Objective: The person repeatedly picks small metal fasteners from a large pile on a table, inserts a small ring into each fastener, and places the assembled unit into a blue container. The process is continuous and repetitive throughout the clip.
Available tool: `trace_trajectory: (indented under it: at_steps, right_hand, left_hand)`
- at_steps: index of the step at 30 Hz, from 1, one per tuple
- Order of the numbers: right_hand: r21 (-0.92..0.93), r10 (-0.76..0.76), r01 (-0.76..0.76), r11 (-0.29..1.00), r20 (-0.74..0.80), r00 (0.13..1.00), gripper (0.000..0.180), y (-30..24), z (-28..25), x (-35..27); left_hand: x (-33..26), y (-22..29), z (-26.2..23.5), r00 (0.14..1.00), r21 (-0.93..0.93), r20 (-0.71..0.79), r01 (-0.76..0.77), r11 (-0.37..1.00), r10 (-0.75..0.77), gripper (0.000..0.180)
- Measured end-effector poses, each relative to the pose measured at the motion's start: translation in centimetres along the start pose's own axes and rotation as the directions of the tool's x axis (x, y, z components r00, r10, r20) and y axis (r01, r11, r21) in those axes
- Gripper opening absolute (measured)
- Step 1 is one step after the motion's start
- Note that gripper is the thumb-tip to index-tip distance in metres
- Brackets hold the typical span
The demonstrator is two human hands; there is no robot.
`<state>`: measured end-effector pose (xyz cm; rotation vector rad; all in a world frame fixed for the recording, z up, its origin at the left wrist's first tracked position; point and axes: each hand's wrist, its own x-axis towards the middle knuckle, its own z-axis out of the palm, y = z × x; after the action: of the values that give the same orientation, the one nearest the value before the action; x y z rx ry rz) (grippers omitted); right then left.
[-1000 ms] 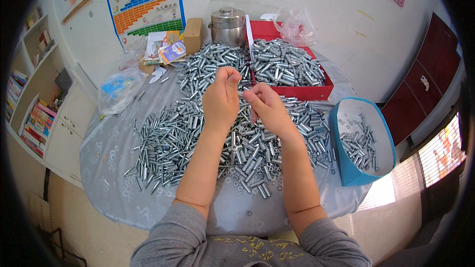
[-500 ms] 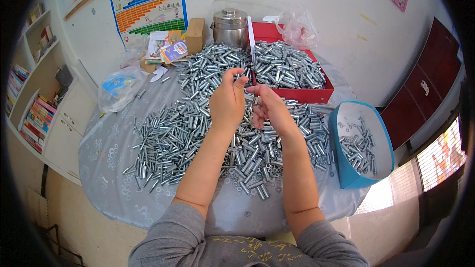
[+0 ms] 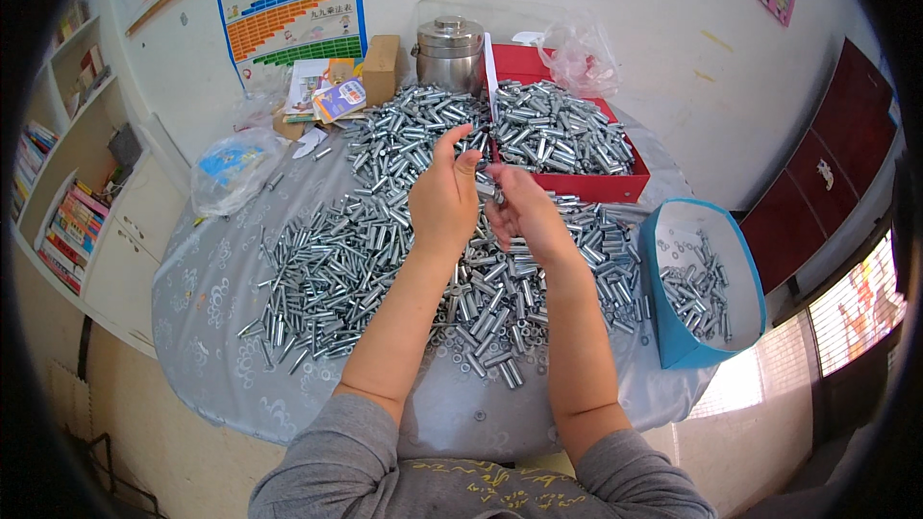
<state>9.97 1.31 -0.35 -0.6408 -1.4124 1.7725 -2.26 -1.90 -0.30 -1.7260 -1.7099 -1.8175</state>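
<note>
Far left: bookshelf (image 3: 88, 109) running into the dark lens rim, its outer side lost. Upper left: poster (image 3: 288, 0) cut by the top edge. Left of centre: loose heap of metal sleeves and bolts (image 3: 327, 269) on the grey tablecloth (image 3: 216, 327), its middle hidden behind the arms.

Centre: left hand (image 3: 444, 207) above the heap, back to the camera; index finger raised, thumb parted from it, lower fingers out of sight, so cannot tell whether they grip anything. Just right of it, right hand (image 3: 531, 216), fingers bent and slightly blurred; a small metal piece (image 3: 495, 195) shows at them, but cannot tell if it is clamped or lies behind. Hands near each other, a narrow gap between; a second ago the fingertips met.

Upper right of centre: red box (image 3: 586, 186), filled with sleeves. Right: blue bin (image 3: 694, 353), partly filled, unchanged.
</note>
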Motion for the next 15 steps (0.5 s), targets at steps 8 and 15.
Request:
trace_trajectory:
  at_steps: [8, 15]
  right_hand:
    - [0.021, -0.094, 0.095, 0.995, -0.023, 0.995, 0.045, 0.3, -0.3, 0.2]
    - [-0.018, 0.011, -0.010, 1.000, 0.046, 0.999, 0.045, 0.0, 0.3, 0.0]
  left_hand:
    - [0.1, -0.6, 0.2, 0.999, 0.005, -0.041, -0.036, 0.999, 0.036, 0.031]
    - [0.1, -0.4, 0.4, 0.999, 0.010, 0.023, 0.040, 0.999, -0.041, 0.029]
